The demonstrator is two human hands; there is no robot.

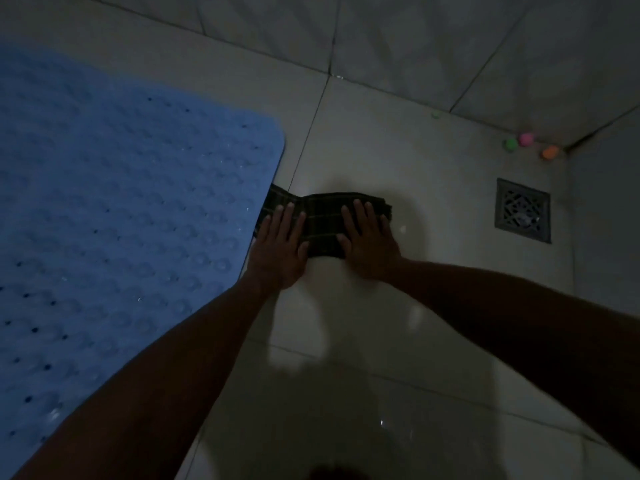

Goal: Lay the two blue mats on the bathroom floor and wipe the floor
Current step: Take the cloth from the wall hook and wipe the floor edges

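Observation:
A blue mat (114, 209) with rows of bumps and small holes lies flat on the pale tiled floor (381, 341) at the left. Just right of its edge a dark checked cloth (322, 220) is spread on the tile. My left hand (278, 249) presses flat on the cloth's left part, next to the mat's edge. My right hand (369, 242) presses flat on its right part, fingers spread. Only one mat is in view. The room is dim.
A square metal floor drain (523, 210) sits to the right of the cloth. Small coloured balls, green (510, 144), pink (525, 139) and orange (549, 152), lie in the far right corner by the tiled walls (415, 46).

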